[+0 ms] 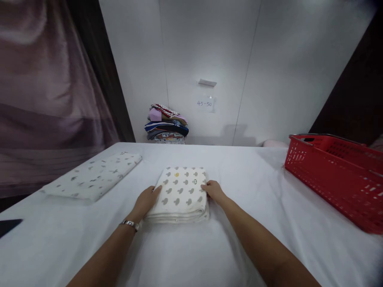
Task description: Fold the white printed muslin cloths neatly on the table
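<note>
A folded white cloth [182, 191] printed with grey mushroom shapes lies in front of me, its stacked layers showing along the near edge. One mushroom in the print is yellow. My left hand [147, 202] grips its left side, thumb on top and the other fingers mostly hidden by the edge. On the opposite side, my right hand [214, 191] pinches the right edge, with the thumb over the upper layer. Both hands rest at table height.
Another white printed cloth [98, 175] lies flat at the left of the white-covered table [245, 167]. A red plastic basket [335, 175] stands at the right. Folded clothes [167, 125] are piled beyond the far edge, by the wall. A dark flat object [9, 226] lies at near left.
</note>
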